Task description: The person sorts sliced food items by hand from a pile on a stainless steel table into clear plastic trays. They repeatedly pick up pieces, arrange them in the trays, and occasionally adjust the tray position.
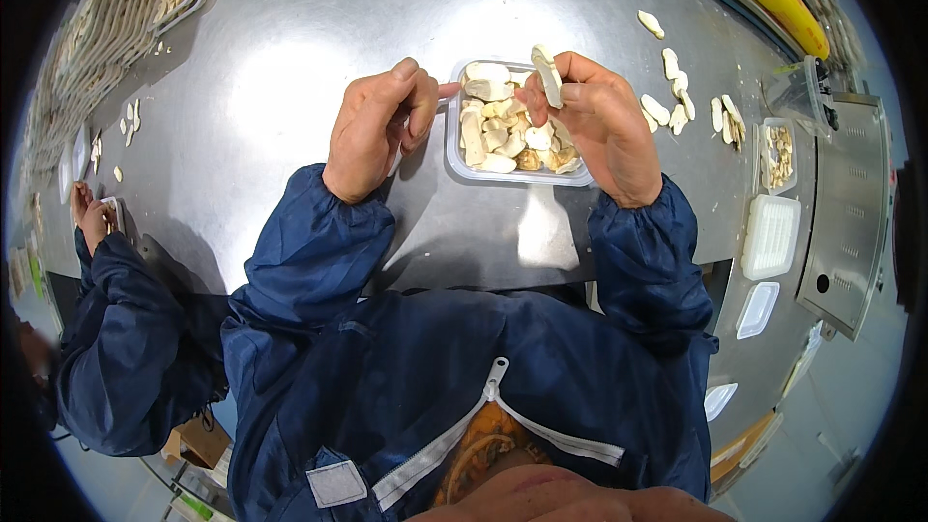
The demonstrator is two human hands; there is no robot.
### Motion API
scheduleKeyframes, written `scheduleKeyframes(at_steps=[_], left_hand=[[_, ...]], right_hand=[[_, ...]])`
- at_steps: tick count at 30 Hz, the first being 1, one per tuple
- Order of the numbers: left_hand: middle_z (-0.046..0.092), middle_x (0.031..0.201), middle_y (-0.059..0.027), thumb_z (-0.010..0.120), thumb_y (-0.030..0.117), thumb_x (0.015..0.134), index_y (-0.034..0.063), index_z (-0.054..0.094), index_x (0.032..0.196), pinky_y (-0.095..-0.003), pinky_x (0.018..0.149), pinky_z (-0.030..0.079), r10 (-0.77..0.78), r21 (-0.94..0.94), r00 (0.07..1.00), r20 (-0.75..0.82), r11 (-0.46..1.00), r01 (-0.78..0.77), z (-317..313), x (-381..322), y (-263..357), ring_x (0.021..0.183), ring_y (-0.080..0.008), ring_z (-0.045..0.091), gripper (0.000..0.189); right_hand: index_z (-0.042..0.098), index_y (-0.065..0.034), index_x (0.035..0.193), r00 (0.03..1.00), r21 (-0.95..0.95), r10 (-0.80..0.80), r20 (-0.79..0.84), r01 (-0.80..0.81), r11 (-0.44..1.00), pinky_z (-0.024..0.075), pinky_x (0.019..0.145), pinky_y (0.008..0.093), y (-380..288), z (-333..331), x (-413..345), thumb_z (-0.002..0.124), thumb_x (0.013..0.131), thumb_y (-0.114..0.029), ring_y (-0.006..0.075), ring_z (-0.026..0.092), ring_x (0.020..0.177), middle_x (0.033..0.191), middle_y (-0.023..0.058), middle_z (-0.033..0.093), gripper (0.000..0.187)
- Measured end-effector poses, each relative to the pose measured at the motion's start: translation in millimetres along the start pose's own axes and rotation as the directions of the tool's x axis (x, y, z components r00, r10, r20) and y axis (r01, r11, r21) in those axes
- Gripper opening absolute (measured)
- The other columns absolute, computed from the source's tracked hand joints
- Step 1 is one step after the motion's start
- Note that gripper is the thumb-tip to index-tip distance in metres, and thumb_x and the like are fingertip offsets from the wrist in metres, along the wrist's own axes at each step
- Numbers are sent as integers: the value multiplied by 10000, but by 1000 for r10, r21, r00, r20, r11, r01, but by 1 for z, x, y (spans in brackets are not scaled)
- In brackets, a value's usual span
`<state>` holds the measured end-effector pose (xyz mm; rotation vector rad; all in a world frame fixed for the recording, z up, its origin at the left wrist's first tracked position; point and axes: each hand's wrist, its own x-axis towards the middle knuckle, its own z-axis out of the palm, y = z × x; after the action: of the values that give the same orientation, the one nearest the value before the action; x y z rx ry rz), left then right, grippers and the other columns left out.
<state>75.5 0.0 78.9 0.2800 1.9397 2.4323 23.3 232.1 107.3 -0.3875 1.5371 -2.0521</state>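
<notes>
A clear plastic tray [455, 159] full of pale sliced pieces, which look like mushroom [475, 138], sits on the steel table before me. Between the thumb and fingers of my right hand [605, 112], a long cream-coloured slice [545, 74] is held upright over the tray's upper right part. My left hand [380, 123] is at the tray's left side, thumb up and most fingers curled. One of its fingers reaches out to the tray's left rim. The inside of that palm is hidden, so whether anything is in it cannot be seen.
Loose slices [655, 109] lie on the steel table [304, 29] to the right. Beyond them are a smaller filled tray [779, 156], stacked white trays [772, 235] and a yellow roll [783, 3]. Filled trays [109, 22] are stacked at upper left. A co-worker's hands [90, 214] are at far left.
</notes>
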Motion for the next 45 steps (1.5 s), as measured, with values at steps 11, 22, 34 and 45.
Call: scheduleKeyframes(at_steps=[11,22,34,45], left_hand=[[395,487,-19,249,340,1067,103,464,571,-495,1031,468,8,52,1000,11,999,-9,2,2,-1,475,-134,362,590],[411,548,-5,340,346,1065,74,500,620,-404,998,473,34,-14,999,27,999,-34,-2,0,-2,520,-96,364,545],[407,538,-6,356,360,1056,82,501,606,-408,989,475,27,22,999,43,999,-28,-1,2,-3,513,-101,366,549],[414,544,-11,349,328,1058,72,501,605,-417,984,486,79,4,996,47,997,-79,-2,3,-3,512,-104,371,542]], right_hand=[[632,16,951,1000,-19,2,5,-2,1000,420,822,316,4,-3,3,523,888,-174,157,550,793,778,82,606,228],[626,22,946,1000,-40,-8,-6,8,999,420,846,321,-1,-3,-2,523,886,-151,156,557,812,792,81,609,210],[629,21,955,1000,-19,-16,24,17,1000,421,863,326,5,0,-3,527,889,-159,159,568,818,804,83,624,218],[591,54,1022,1000,-104,10,12,-9,995,356,1140,470,-1,-1,-1,505,858,-250,174,584,800,813,102,569,356]])
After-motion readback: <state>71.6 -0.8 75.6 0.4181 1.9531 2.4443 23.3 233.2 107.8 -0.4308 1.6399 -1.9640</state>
